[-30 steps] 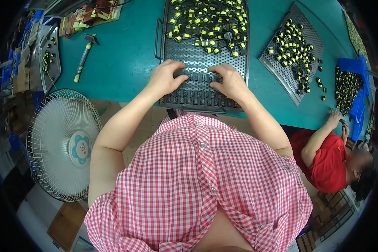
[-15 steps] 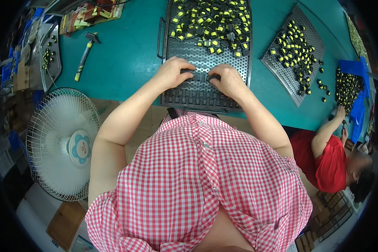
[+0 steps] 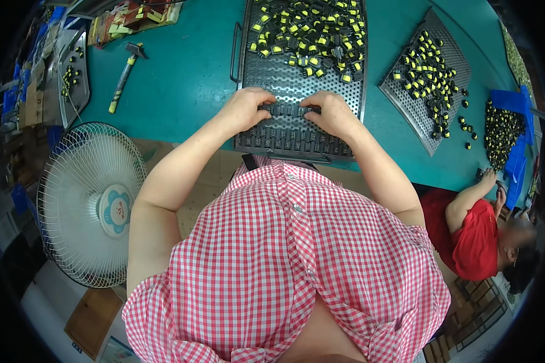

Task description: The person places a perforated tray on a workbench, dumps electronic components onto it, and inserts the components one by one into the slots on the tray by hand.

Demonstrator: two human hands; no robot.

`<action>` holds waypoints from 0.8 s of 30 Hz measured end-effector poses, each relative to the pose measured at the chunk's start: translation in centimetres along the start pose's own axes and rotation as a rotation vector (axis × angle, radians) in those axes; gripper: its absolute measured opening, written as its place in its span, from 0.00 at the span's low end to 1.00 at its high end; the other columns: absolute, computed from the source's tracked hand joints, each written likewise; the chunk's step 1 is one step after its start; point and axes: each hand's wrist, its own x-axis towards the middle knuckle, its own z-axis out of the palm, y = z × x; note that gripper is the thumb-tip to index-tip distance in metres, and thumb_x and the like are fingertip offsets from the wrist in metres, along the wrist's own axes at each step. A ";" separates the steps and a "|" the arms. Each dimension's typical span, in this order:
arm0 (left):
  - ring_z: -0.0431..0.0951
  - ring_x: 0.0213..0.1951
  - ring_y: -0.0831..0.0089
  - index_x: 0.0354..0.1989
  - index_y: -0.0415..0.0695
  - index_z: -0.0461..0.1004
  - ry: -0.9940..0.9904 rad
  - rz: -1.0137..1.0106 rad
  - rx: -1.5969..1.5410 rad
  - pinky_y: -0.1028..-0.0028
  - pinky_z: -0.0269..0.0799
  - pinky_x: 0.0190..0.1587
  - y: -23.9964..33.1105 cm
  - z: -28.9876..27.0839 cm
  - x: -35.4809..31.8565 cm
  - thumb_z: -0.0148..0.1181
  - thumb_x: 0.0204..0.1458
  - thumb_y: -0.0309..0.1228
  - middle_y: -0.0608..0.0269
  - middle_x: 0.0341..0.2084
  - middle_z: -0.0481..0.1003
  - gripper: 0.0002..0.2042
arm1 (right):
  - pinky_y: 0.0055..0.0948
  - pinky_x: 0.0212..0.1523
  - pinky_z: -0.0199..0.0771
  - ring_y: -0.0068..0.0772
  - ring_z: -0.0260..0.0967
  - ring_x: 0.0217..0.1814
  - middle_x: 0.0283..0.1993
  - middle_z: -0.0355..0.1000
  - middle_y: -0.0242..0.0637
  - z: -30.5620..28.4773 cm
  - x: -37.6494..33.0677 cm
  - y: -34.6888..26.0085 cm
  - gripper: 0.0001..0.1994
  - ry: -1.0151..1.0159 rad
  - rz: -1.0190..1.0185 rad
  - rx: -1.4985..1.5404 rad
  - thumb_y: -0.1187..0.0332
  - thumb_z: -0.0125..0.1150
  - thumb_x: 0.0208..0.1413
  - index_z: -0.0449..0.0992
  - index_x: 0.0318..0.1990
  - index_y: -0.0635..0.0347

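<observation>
Hands meet over the near end of a dark perforated tray (image 3: 257, 66) on the teal table (image 3: 181, 78). Left hand (image 3: 246, 107) and right hand (image 3: 332, 112) both curl their fingers onto a short row of small black parts (image 3: 289, 111), pinching it from either end. More black parts (image 3: 293, 136) stand in neat rows just below, nearer the tray's front edge. Loose black-and-yellow components (image 3: 309, 33) are heaped at the tray's far end. To the right sits a 2nd tray (image 3: 445, 42) with similar pieces. A hammer (image 3: 124, 75) lies at left, beyond a white fan (image 3: 91, 202).
</observation>
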 end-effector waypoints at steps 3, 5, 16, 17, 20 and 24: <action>0.75 0.40 0.61 0.37 0.41 0.75 -0.010 -0.005 0.006 0.67 0.71 0.43 -0.2 -0.1 0.3 0.66 0.35 0.24 0.57 0.34 0.75 0.16 | 0.36 0.43 0.71 0.44 0.71 0.40 0.34 0.73 0.44 0.0 0.0 0.0 0.13 -0.002 -0.009 -0.009 0.73 0.63 0.38 0.79 0.36 0.58; 0.75 0.39 0.60 0.38 0.41 0.74 -0.038 0.111 0.069 0.67 0.71 0.42 -0.5 -0.4 0.5 0.65 0.36 0.25 0.57 0.35 0.75 0.16 | 0.36 0.43 0.71 0.44 0.71 0.40 0.34 0.73 0.45 0.0 0.1 0.0 0.13 -0.005 -0.018 -0.017 0.73 0.63 0.38 0.79 0.36 0.58; 0.77 0.39 0.65 0.41 0.44 0.76 0.008 0.043 -0.218 0.71 0.72 0.43 -1.2 0.5 1.4 0.60 0.44 0.26 0.57 0.37 0.76 0.13 | 0.36 0.45 0.71 0.45 0.70 0.41 0.36 0.74 0.46 0.3 0.1 0.1 0.12 0.013 -0.063 -0.033 0.74 0.62 0.39 0.79 0.36 0.57; 0.77 0.39 0.65 0.41 0.45 0.76 0.081 -0.029 -0.197 0.71 0.72 0.42 -0.8 0.3 1.2 0.60 0.44 0.26 0.56 0.36 0.77 0.13 | 0.36 0.45 0.71 0.45 0.70 0.41 0.36 0.74 0.46 0.3 0.0 0.0 0.12 0.013 -0.062 -0.031 0.74 0.62 0.39 0.79 0.36 0.57; 0.77 0.38 0.64 0.40 0.45 0.77 0.009 -0.042 -0.080 0.71 0.72 0.42 0.2 -0.9 0.9 0.61 0.43 0.27 0.56 0.35 0.77 0.13 | 0.36 0.44 0.71 0.45 0.70 0.41 0.36 0.73 0.46 0.3 0.0 -0.3 0.13 0.016 -0.035 -0.029 0.75 0.62 0.39 0.79 0.36 0.57; 0.77 0.35 0.65 0.37 0.42 0.77 -0.043 0.012 0.050 0.72 0.72 0.39 -0.2 -0.4 1.1 0.61 0.42 0.25 0.57 0.33 0.76 0.11 | 0.36 0.44 0.71 0.45 0.71 0.41 0.35 0.74 0.46 0.5 0.2 0.0 0.13 0.008 -0.059 -0.052 0.75 0.62 0.39 0.79 0.37 0.57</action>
